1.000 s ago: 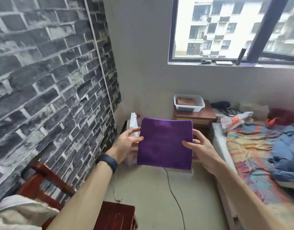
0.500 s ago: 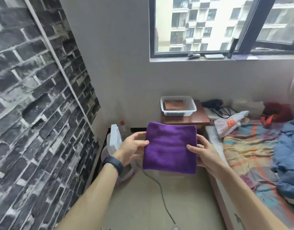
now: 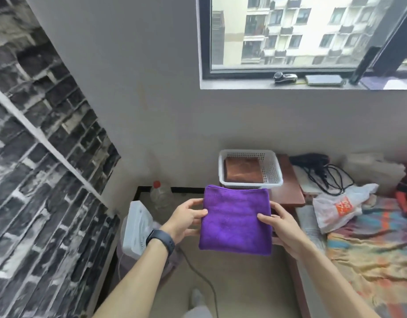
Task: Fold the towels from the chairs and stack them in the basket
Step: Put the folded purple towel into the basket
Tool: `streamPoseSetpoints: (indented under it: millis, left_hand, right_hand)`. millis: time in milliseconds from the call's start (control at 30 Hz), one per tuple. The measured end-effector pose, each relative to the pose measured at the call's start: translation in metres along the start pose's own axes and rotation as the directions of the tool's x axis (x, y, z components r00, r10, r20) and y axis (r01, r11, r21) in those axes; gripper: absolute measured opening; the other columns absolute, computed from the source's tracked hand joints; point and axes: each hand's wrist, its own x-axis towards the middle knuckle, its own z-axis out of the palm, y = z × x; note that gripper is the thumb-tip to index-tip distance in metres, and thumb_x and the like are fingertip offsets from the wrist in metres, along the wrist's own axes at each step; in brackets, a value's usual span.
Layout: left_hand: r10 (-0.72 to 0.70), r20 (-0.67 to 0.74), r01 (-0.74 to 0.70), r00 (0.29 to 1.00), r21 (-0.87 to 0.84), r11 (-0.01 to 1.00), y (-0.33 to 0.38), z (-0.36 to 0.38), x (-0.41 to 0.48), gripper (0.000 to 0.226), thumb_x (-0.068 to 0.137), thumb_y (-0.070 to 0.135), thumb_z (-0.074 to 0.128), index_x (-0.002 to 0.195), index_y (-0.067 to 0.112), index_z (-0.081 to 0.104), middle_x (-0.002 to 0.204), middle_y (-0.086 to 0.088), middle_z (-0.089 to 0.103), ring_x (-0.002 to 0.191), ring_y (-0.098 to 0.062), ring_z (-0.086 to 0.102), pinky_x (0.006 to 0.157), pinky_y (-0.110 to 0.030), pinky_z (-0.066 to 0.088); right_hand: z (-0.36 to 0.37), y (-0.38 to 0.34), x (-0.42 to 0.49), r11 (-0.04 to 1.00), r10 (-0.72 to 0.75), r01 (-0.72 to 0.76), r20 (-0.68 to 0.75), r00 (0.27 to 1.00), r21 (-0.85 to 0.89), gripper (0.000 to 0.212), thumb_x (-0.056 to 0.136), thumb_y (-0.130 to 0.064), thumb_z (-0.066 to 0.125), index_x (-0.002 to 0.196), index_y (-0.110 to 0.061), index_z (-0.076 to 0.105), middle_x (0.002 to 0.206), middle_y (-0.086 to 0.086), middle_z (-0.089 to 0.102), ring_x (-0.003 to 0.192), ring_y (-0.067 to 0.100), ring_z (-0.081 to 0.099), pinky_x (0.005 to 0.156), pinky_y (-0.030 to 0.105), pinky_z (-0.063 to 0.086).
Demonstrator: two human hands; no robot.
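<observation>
A folded purple towel (image 3: 235, 220) is held flat in mid-air between both hands. My left hand (image 3: 186, 220) grips its left edge, thumb on top and fingers under. My right hand (image 3: 281, 228) grips the right edge the same way. Just beyond the towel stands a white perforated basket (image 3: 272, 167) on a brown wooden nightstand (image 3: 289, 189). A folded brown towel (image 3: 242, 172) lies inside the basket. The purple towel's far edge hides the basket's near rim.
A white fan heater (image 3: 135, 228) and a clear plastic bottle (image 3: 161, 195) stand on the floor at the left. A cable (image 3: 204, 278) runs across the floor. At the right is a bed with a colourful sheet (image 3: 372, 249), a plastic bag (image 3: 338, 208) and black cords (image 3: 322, 168).
I have moved closer to the nightstand and basket, carrying the purple towel forward in both hands. The chair at the lower left has dropped out of view.
</observation>
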Motion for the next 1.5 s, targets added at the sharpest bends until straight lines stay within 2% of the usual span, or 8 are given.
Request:
streamPoseSetpoints:
  millis: [567,667,733,900,1167,1233,1333,1500]
  left_hand:
    - [-0.212,-0.096,0.219,0.973,0.070,0.973,0.086,0.059,0.308,0.030,0.093,0.016,0.064,0.122,0.019,0.057,0.108,-0.009,0.070,0.077,-0.021,0.065,0.064,-0.034,0.058]
    - [-0.182,-0.226,0.221,0.957,0.159,0.962,0.087,0.076,0.354,0.038,0.086,0.022,0.064,0.125,0.019,0.060,0.108,-0.008,0.071,0.084,-0.024,0.066,0.082,-0.047,0.059]
    - [-0.157,-0.309,0.247,0.938,0.278,0.928,0.089,0.084,0.378,0.037,0.090,0.023,0.061,0.127,0.018,0.060,0.109,-0.005,0.071,0.098,-0.024,0.066,0.095,-0.036,0.052]
    - [-0.123,-0.420,0.281,0.899,0.337,0.898,0.090,0.095,0.418,0.036,0.097,0.022,0.054,0.133,0.019,0.057,0.108,-0.003,0.067,0.096,-0.018,0.058,0.083,-0.019,0.040]
    - [-0.011,-0.485,0.266,0.874,0.461,0.847,0.070,0.107,0.429,0.041,0.099,0.033,0.050,0.140,0.027,0.048,0.129,0.003,0.062,0.110,-0.016,0.061,0.098,-0.034,0.048]
    - [0.090,-0.458,0.237,0.884,0.606,0.760,0.064,0.107,0.421,0.046,0.098,0.035,0.050,0.143,0.027,0.043,0.137,0.004,0.052,0.119,-0.017,0.055,0.099,-0.034,0.046]
    - [0.334,-0.262,0.104,0.905,0.900,0.424,0.057,0.105,0.417,0.059,0.095,0.039,0.049,0.150,0.024,0.037,0.154,0.000,0.037,0.138,-0.019,0.040,0.112,-0.038,0.039]
    - [0.285,0.020,-0.037,0.958,0.998,0.055,0.052,0.102,0.439,0.066,0.098,0.054,0.034,0.157,0.030,0.018,0.165,0.001,0.012,0.153,-0.019,0.012,0.121,-0.053,0.017]
  right_hand:
    - [-0.070,-0.061,0.309,0.963,0.257,-0.265,-0.120,0.959,-0.053,0.039,0.091,-0.015,0.069,0.124,-0.033,0.058,0.114,0.002,0.073,0.093,0.027,0.074,0.073,0.049,0.061]
    - [-0.080,-0.064,0.365,0.962,0.249,-0.258,-0.104,0.963,-0.086,0.038,0.094,-0.010,0.065,0.127,-0.027,0.056,0.114,0.003,0.071,0.091,0.022,0.073,0.062,0.033,0.059]
    - [-0.085,-0.062,0.398,0.958,0.256,-0.265,-0.089,0.963,-0.108,0.038,0.095,-0.010,0.064,0.128,-0.026,0.055,0.111,0.004,0.072,0.091,0.022,0.073,0.066,0.034,0.059]
    - [-0.087,-0.047,0.457,0.943,0.295,-0.297,-0.036,0.955,-0.148,0.036,0.097,-0.015,0.062,0.128,-0.032,0.054,0.108,0.004,0.072,0.091,0.022,0.074,0.067,0.037,0.060]
    - [-0.088,-0.024,0.463,0.949,0.224,-0.245,-0.122,0.967,-0.198,0.036,0.099,-0.026,0.059,0.133,-0.030,0.050,0.113,-0.004,0.064,0.093,0.012,0.065,0.081,0.038,0.058]
    - [-0.084,-0.023,0.455,0.952,0.167,-0.203,-0.169,0.971,-0.228,0.037,0.099,-0.028,0.059,0.134,-0.031,0.050,0.122,-0.002,0.061,0.097,0.007,0.061,0.085,0.038,0.056]
    - [-0.080,-0.013,0.448,0.875,-0.027,-0.105,-0.264,0.964,-0.472,0.047,0.095,-0.032,0.062,0.140,-0.024,0.048,0.141,0.003,0.050,0.127,0.022,0.051,0.106,0.047,0.045]
    - [-0.060,-0.009,0.449,0.417,-0.376,0.238,0.071,0.924,-0.877,0.058,0.094,-0.042,0.052,0.146,-0.019,0.045,0.158,0.008,0.035,0.146,0.027,0.030,0.116,0.050,0.029]
